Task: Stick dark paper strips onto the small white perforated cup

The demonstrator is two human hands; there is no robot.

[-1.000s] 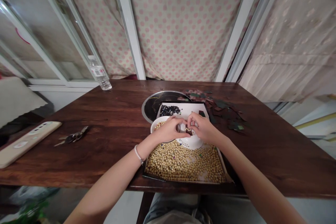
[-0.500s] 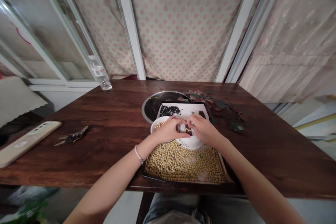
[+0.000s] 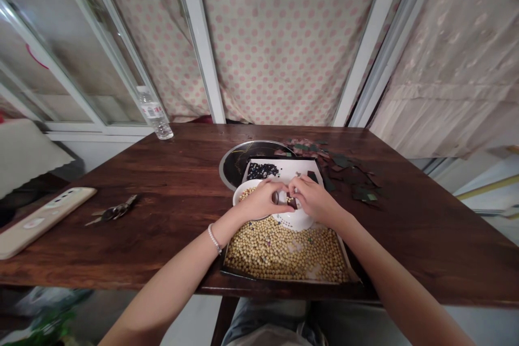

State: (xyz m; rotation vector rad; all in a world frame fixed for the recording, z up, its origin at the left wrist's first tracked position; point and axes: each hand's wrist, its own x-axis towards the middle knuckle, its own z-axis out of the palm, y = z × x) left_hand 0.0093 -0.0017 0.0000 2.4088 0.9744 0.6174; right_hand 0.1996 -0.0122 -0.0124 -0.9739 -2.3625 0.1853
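My left hand (image 3: pixel 265 200) curves over two white bowls, its thumb and forefinger reaching toward my right hand (image 3: pixel 308 194). The fingertips of both hands meet in a pinch; whatever is between them is too small to make out. Just below shows a small dark brown piece (image 3: pixel 291 203) with pale beads by it, partly covered by the fingers. Pale and coloured beads fill the left bowl (image 3: pixel 236 197), half hidden by my left hand. Under the hands stands the right bowl (image 3: pixel 298 223). Both bowls rest in a shallow tray (image 3: pixel 288 166) spread with round tan beads (image 3: pixel 275 254).
Black beads (image 3: pixel 263 171) lie in the tray's far left corner. Behind it is a round dark plate (image 3: pixel 231 165). Dark scraps (image 3: pixel 344 165) are scattered at right. Keys (image 3: pixel 113 211), a phone (image 3: pixel 48 221) and a water bottle (image 3: pixel 156 113) are on the left.
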